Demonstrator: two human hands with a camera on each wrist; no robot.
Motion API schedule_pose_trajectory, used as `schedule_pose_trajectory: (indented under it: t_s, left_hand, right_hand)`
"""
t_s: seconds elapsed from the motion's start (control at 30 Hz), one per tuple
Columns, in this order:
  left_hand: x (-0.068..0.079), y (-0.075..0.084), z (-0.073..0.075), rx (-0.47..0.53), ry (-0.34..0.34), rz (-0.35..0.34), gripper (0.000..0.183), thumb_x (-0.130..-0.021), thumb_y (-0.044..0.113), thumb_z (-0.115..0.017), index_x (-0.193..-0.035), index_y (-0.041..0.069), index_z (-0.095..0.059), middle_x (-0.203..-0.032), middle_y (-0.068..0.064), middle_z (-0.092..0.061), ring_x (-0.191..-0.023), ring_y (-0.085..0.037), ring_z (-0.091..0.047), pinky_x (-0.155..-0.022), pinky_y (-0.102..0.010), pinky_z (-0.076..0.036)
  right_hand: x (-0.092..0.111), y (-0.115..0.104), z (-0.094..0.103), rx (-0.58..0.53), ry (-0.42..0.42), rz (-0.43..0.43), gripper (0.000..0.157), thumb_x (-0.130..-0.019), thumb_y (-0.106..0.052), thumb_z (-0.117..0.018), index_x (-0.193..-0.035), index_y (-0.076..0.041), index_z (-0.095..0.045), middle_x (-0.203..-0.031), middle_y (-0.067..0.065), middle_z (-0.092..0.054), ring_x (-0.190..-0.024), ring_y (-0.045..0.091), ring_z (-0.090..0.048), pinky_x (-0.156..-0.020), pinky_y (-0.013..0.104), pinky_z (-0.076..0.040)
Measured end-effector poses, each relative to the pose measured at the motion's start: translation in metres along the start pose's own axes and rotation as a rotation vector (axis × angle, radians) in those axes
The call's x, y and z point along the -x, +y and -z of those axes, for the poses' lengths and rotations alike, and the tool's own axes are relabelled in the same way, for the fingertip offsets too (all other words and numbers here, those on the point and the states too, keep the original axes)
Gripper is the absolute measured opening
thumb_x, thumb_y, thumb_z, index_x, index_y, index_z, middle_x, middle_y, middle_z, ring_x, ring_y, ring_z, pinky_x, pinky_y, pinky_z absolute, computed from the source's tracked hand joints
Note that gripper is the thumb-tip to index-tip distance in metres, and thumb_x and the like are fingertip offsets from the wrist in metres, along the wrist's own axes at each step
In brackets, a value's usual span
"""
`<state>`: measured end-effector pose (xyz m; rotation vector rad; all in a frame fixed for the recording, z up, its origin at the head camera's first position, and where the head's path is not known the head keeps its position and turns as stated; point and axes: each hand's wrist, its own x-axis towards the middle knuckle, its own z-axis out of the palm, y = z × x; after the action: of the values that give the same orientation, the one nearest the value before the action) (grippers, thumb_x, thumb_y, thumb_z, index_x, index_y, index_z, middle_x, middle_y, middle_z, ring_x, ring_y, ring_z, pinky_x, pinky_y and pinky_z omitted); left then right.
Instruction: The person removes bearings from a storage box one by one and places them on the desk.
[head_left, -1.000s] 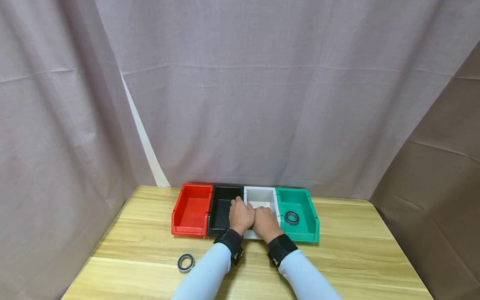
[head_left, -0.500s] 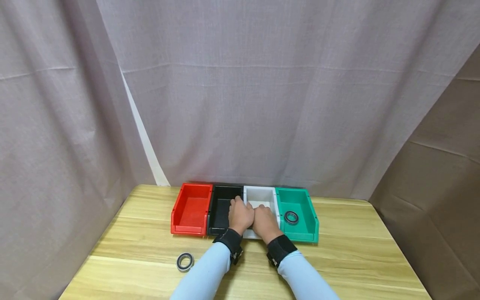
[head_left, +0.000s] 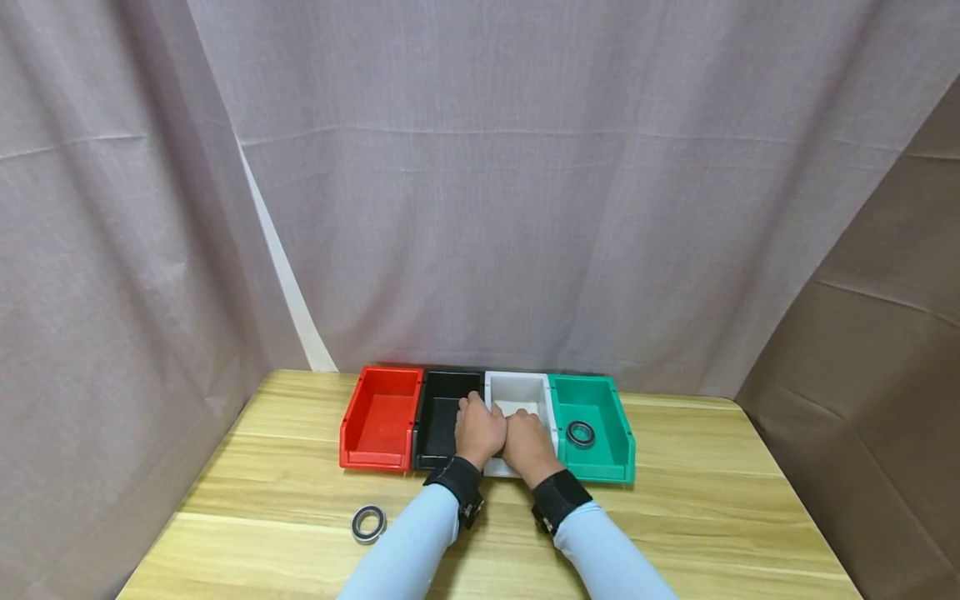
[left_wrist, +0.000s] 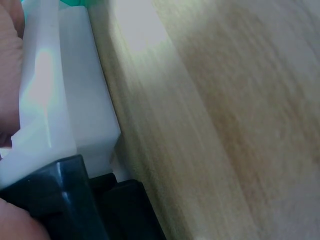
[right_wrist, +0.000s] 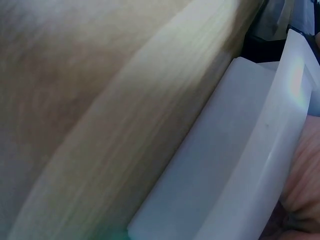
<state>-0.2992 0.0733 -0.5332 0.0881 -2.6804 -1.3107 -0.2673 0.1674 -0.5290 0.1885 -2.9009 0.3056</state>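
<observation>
Both hands meet over the front half of a white bin [head_left: 517,381], side by side with their fingers bent down into it. My left hand [head_left: 480,430] sits where this bin borders the black bin [head_left: 437,429]. Close against its thumb side is my right hand [head_left: 531,447], wholly over the white bin. The fingertips are hidden behind the backs of the hands, and I cannot tell what they hold. In the right wrist view, wrinkled skin [right_wrist: 302,175] shows behind the white front wall [right_wrist: 250,170]. The left wrist view shows skin [left_wrist: 7,75] just inside that same wall.
A red bin [head_left: 382,417] stands at the left end of the row. The green bin [head_left: 603,396] at the right end holds a ball bearing [head_left: 571,436]. Another bearing [head_left: 357,527] lies on the wooden table [head_left: 712,500], left of the left forearm. A curtain [head_left: 480,208] hangs behind.
</observation>
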Motion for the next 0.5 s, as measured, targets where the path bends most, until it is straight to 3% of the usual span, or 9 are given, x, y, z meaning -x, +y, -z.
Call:
schedule_pose_trajectory:
  t_s: [0.2,0.27,0.5]
  left_hand:
    - [-0.01,-0.012,-0.013,0.036,0.003,-0.012,0.048,-0.101,0.023,-0.062,-0.135,-0.01,-0.057,-0.122,-0.029,-0.063,-0.111,-0.049,-0.065,-0.094,-0.064,-0.054]
    - [-0.017,-0.022,-0.025,0.03,0.028,-0.025,0.049,-0.1,0.025,-0.062,-0.135,-0.009,-0.057,-0.121,-0.028,-0.063,-0.109,-0.049,-0.066,-0.092,-0.063,-0.055]
    - [-0.023,-0.032,-0.031,0.025,0.038,-0.034,0.05,-0.1,0.03,-0.062,-0.135,-0.007,-0.059,-0.118,-0.025,-0.064,-0.106,-0.047,-0.067,-0.087,-0.062,-0.056]
  right_hand:
    - [0.0,0.001,0.001,-0.013,0.005,0.002,0.012,-0.091,-0.005,-0.071,-0.084,-0.001,-0.079,-0.083,0.017,-0.069,-0.083,0.036,-0.068,-0.083,0.047,-0.058]
    - [-0.001,0.001,0.001,-0.019,0.005,0.005,0.012,-0.091,-0.004,-0.071,-0.083,-0.001,-0.079,-0.083,0.017,-0.069,-0.083,0.036,-0.067,-0.083,0.047,-0.058]
    - [-0.001,0.001,-0.004,-0.011,0.023,0.018,0.012,-0.089,-0.004,-0.072,-0.079,-0.001,-0.078,-0.079,0.016,-0.07,-0.08,0.036,-0.068,-0.081,0.047,-0.057]
